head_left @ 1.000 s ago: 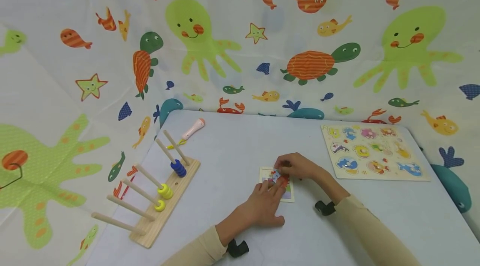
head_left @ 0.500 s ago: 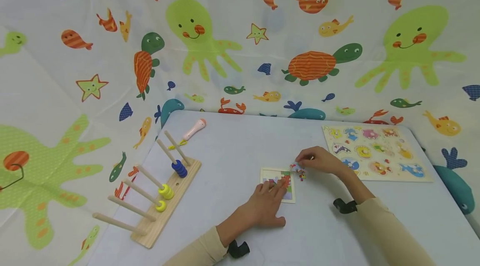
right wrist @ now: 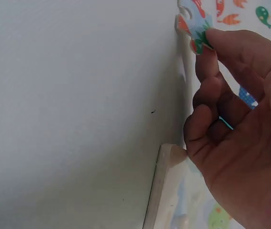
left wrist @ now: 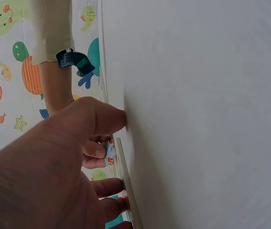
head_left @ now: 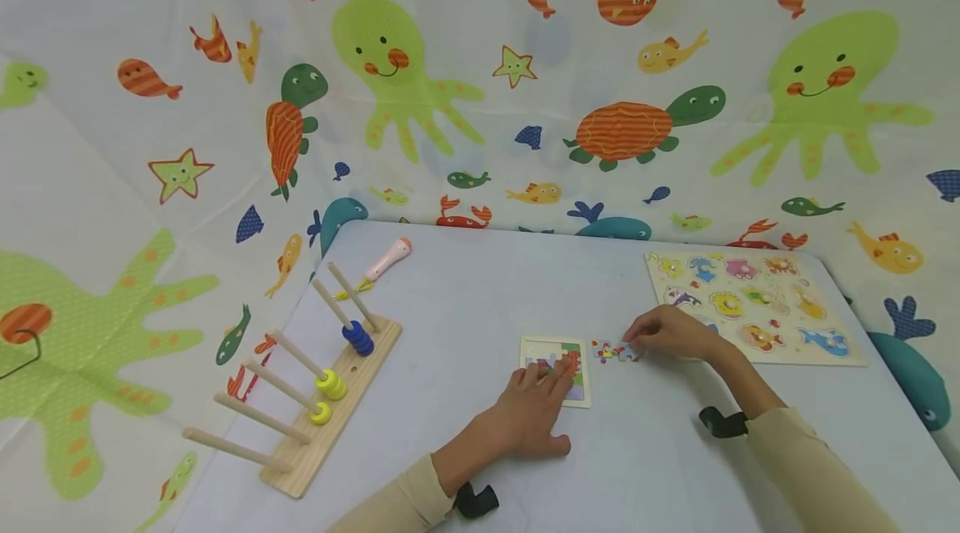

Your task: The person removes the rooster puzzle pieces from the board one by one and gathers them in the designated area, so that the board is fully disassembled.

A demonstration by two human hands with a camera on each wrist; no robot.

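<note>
A small framed jigsaw puzzle lies on the white table, part of its colourful picture showing. My left hand rests on it with extended fingers, covering some of the picture; in the left wrist view its fingertips touch the frame's edge. To the right of the puzzle, my right hand pinches a pale blue jigsaw piece between thumb and index finger. Beside that piece lies a red, yellow and white jigsaw piece; whether the two pieces touch, I cannot tell.
A wooden peg board with sea animals lies right, close to my right hand. On the left stands a wooden abacus stand with blue and yellow rings. A pink microphone-like toy lies at the back left.
My right hand has lifted away from the puzzle and moved right, carrying jigsaw pieces onto the table beside it. The left hand stays on the puzzle.
</note>
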